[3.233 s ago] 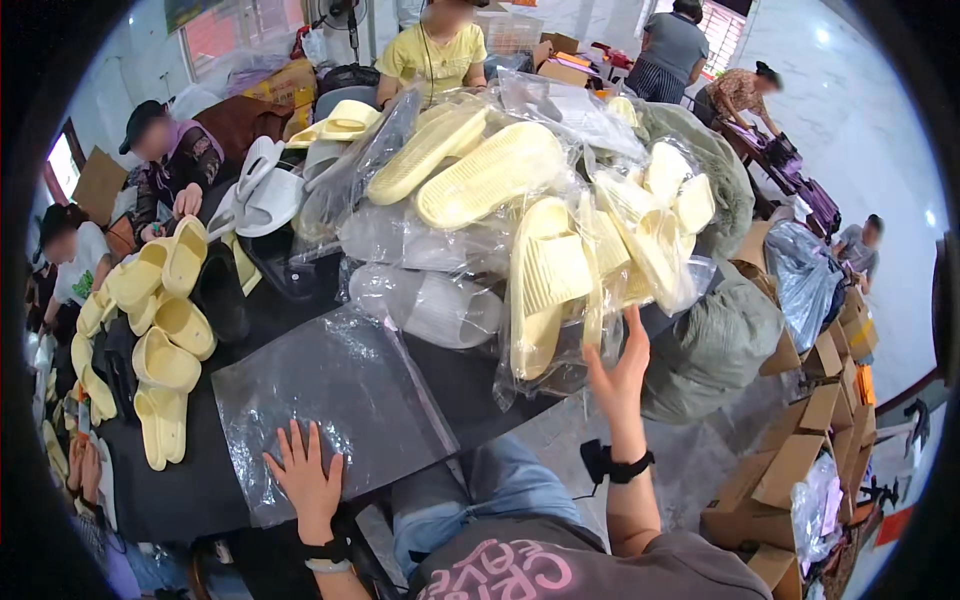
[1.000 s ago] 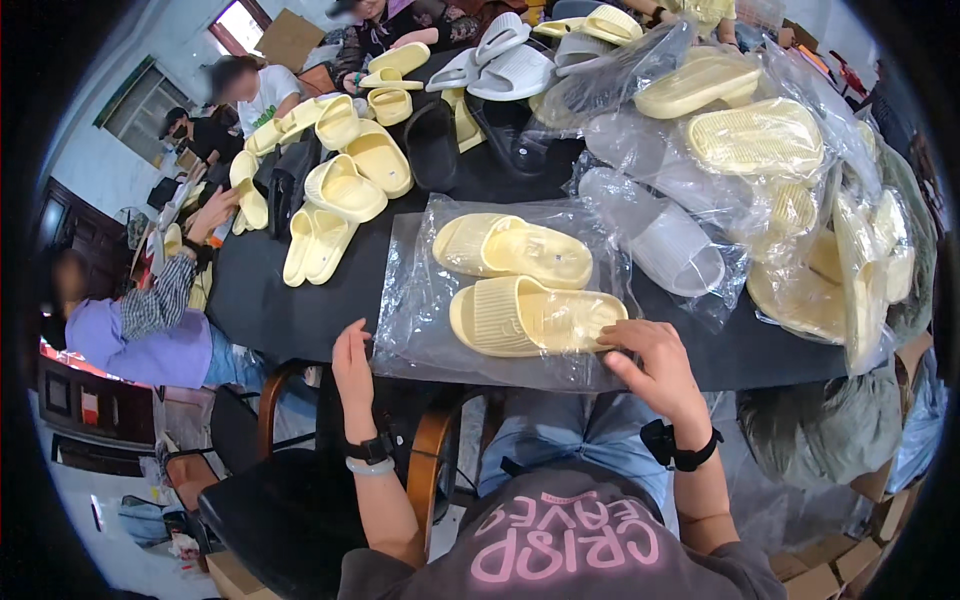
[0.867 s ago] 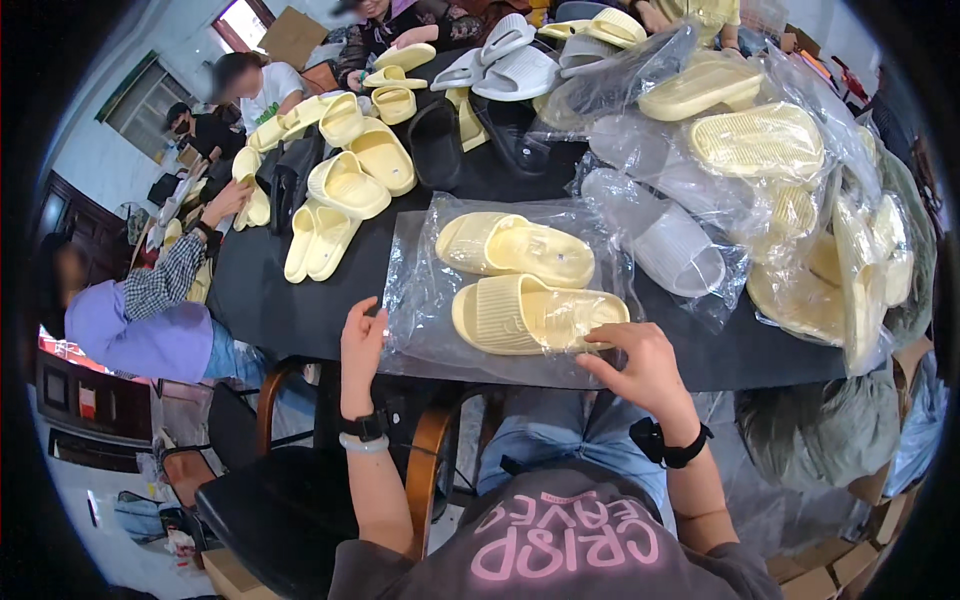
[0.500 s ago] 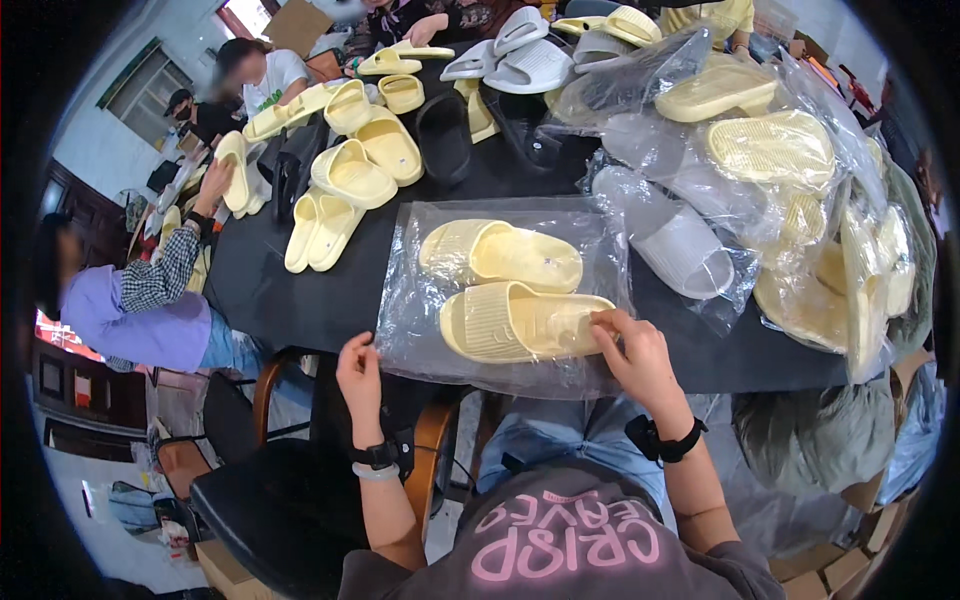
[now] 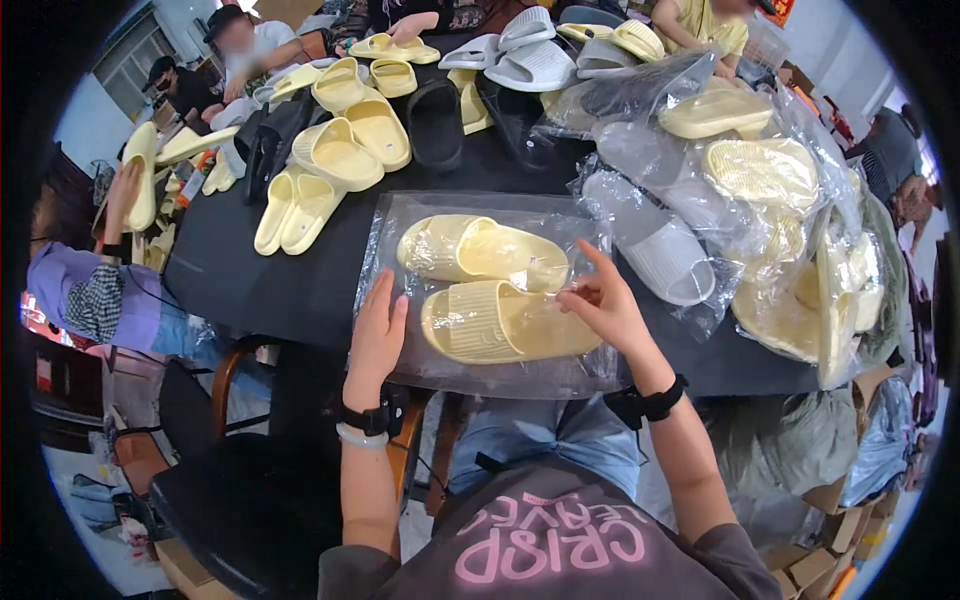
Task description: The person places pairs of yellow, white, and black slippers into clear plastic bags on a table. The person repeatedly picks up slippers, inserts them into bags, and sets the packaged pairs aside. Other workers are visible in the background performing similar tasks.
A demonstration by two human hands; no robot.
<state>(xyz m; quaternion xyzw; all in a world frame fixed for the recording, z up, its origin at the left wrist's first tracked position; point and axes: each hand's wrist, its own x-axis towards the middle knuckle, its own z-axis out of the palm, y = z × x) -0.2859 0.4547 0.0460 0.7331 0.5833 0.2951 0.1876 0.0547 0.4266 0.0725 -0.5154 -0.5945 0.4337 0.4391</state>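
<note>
Two pale yellow slide sandals lie side by side in a clear plastic bag on the black table. The far slide and the near slide both have their straps to the left. My left hand is open at the bag's left edge, fingers stretched out and pointing away from me. Over the heel ends of the slides, at the bag's right side, is my right hand. Its index finger is stretched out and the other fingers are bent, with nothing visible gripped.
Bagged yellow and grey slides pile up at the right, a grey bagged slide nearest. Loose yellow slides and black slides stand farther back. People work around the table; one at the left holds a yellow slide. A chair stands at lower left.
My left hand has moved up and forward to the bag's left edge, its fingers straightening. My right hand has shifted up from the near slide's heel and extended its index finger.
</note>
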